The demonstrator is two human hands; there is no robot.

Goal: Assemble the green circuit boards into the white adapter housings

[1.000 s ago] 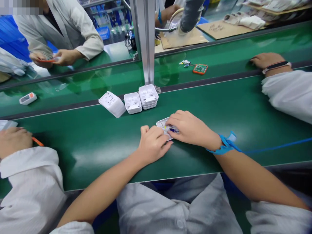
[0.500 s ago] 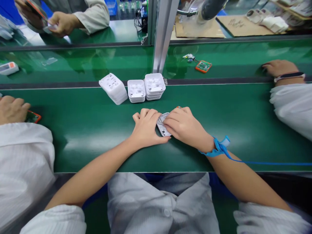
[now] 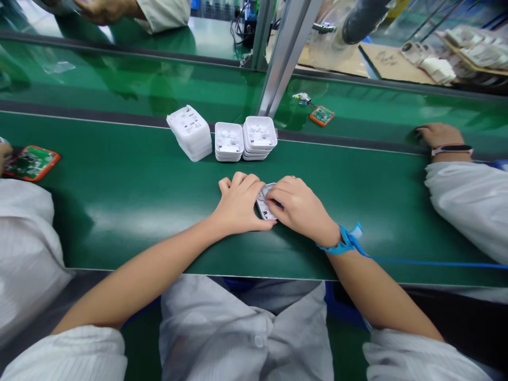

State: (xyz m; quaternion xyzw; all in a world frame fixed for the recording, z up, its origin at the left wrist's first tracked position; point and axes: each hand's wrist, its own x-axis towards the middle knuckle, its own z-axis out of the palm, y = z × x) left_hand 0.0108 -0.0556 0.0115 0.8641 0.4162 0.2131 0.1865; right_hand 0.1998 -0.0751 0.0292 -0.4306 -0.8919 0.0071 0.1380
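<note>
Where the two bare forearms meet on the glossy green tabletop (image 3: 130, 211), the left hand (image 3: 238, 205) and the right hand (image 3: 302, 207) close on a small white moulded-plastic housing (image 3: 264, 205). It lies flat on the surface between them, at the centre of the view. Each grip is narrow and holds that housing: the left thumb and fingers curl against its 9 o'clock edge, and the right fingertips press on its 3 o'clock edge and top. A blue antistatic wrist strap (image 3: 344, 241) rings the right wrist.

The housing looks light, stiff and smooth. It would likely skid on the shiny surface, and its thin walls could flex or crack, so the outer edges seem the safest hold. Dark marks show on its face, too small to read, and no brand is legible.

At 12 o'clock stand three stacks of white plastic shells (image 3: 229, 142). Past them, at 1 o'clock, lies a green circuit board with an orange rim (image 3: 322, 115).
</note>
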